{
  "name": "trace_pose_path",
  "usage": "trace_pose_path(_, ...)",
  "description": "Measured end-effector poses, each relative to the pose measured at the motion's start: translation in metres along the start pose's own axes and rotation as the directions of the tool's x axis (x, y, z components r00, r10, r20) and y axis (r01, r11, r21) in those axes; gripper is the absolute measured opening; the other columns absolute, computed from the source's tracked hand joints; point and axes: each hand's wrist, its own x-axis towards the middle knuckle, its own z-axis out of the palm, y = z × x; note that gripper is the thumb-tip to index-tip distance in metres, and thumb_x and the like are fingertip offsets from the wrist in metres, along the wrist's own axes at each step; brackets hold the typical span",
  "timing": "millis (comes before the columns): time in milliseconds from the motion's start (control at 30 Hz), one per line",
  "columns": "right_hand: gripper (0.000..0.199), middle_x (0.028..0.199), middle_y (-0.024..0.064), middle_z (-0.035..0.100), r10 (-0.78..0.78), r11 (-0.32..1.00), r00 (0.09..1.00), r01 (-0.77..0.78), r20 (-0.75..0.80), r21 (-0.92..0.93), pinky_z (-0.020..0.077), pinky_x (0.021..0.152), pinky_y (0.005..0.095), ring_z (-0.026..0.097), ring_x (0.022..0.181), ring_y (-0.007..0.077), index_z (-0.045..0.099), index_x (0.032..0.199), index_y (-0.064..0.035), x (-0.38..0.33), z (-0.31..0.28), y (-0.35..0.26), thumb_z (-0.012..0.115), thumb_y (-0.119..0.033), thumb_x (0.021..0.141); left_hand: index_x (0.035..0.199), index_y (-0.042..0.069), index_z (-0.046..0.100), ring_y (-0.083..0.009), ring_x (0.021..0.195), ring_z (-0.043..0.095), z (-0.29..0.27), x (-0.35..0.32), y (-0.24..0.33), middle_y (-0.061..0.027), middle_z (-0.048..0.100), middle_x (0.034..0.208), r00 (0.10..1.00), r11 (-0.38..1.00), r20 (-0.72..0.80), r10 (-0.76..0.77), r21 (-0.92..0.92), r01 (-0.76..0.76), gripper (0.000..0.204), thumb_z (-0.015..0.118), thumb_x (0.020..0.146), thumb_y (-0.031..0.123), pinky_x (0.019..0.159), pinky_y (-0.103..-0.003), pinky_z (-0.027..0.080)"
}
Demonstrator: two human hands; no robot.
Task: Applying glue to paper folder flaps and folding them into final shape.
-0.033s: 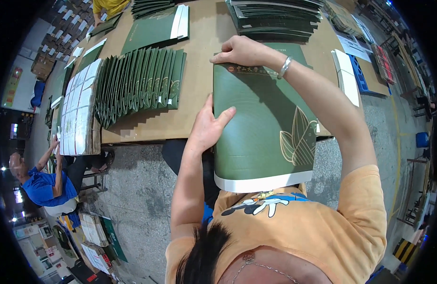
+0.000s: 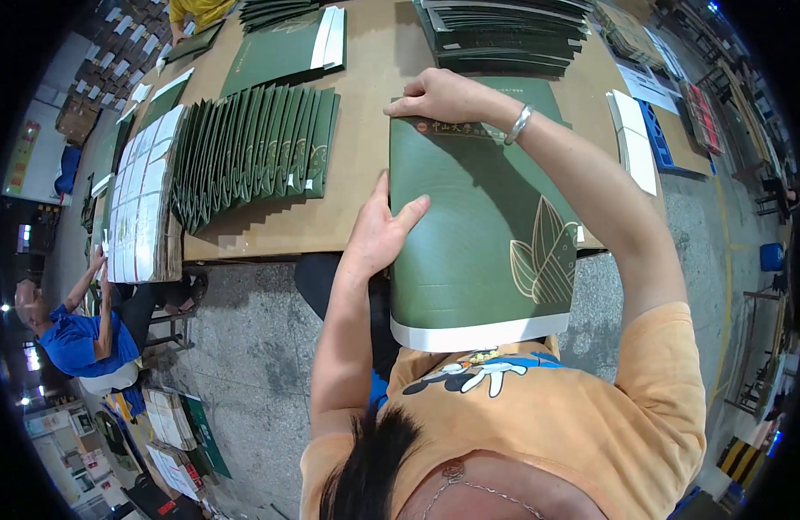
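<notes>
A flattened green paper bag (image 2: 469, 234) with gold leaf outlines and a white strip on its near end lies in front of me, curving down over the table edge towards my lap. My right hand (image 2: 436, 95) reaches across to its far left corner, fingers curled and closed on the edge there. At the bag's left edge rests my left hand (image 2: 384, 227). Its thumb is spread out over the green face and its index finger stretches up alongside; the other fingers are partly hidden.
Left on the table (image 2: 362, 165) stands a fanned row of folded green bags (image 2: 252, 152), beside a pale bundled stack (image 2: 141, 204). More green bags (image 2: 504, 35) are piled at the back. White strips (image 2: 632, 143) and a blue tray (image 2: 664, 134) lie right. A person in blue (image 2: 88, 342) sits left.
</notes>
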Motion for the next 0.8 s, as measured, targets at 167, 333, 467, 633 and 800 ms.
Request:
trace_pose_path(167,0.049,0.061,0.0072,0.064,0.067,0.994,0.994,-0.074,-0.087,-0.077,0.0484,0.06,0.0325,0.062,0.059,0.0152,0.069,0.077,-0.0003,0.006,0.027,0.029,0.064,-0.048,0.088,0.143,-0.008,0.028,-0.0258,0.114,0.057,0.01,0.005,-0.033,-0.0236,0.056,0.126,0.992,0.988,-0.104,0.069,0.145,-0.054,0.07,0.064,0.091,0.022,0.098,-0.034,0.044)
trace_pose_path(333,0.051,0.065,0.0115,0.066,0.031,0.958,0.972,-0.095,-0.234,-0.27,0.0505,0.065,0.0409,0.064,0.063,0.0287,0.07,0.076,-0.0048,-0.005,0.038,0.046,0.06,-0.053,0.087,0.149,-0.009,0.015,-0.0287,0.12,0.055,0.009,0.003,-0.053,-0.0282,0.053,0.131,0.987,0.996,-0.161,-0.014,0.088,0.029,0.084,0.064,0.091,0.029,0.1,-0.035,0.043)
trace_pose_path(467,0.047,0.067,0.013,0.066,0.001,0.964,0.951,-0.083,-0.309,-0.253,0.0503,0.066,0.0434,0.064,0.066,0.0311,0.071,0.076,-0.0073,-0.004,0.042,0.065,0.062,-0.053,0.086,0.148,-0.009,0.018,-0.0294,0.118,0.056,0.019,0.008,-0.05,-0.0268,0.055,0.127,0.984,0.992,-0.161,0.071,0.112,-0.053,0.082,0.064,0.091,0.029,0.099,-0.036,0.043)
trace_pose_path(633,0.053,0.066,0.0145,0.063,-0.013,0.983,0.897,-0.068,-0.441,-0.169,0.0482,0.062,0.0427,0.061,0.063,0.0332,0.068,0.073,-0.0053,0.003,0.044,0.063,0.066,-0.057,0.08,0.146,-0.011,0.019,-0.0355,0.125,0.05,0.026,-0.006,-0.05,-0.0299,0.047,0.134,0.962,0.919,-0.268,0.045,0.389,0.065,0.09,0.069,0.087,0.035,0.104,-0.039,0.04)
trace_pose_path(800,0.054,0.067,0.0144,0.063,0.04,0.987,0.932,-0.092,-0.36,-0.13,0.0458,0.059,0.0391,0.06,0.062,0.0292,0.066,0.07,-0.0027,-0.013,0.033,0.065,0.068,-0.056,0.079,0.145,-0.013,0.016,-0.0418,0.133,0.039,0.039,-0.005,-0.049,-0.0341,0.033,0.143,0.945,0.787,-0.328,-0.02,0.578,0.217,0.103,0.075,0.081,0.04,0.109,-0.041,0.034)
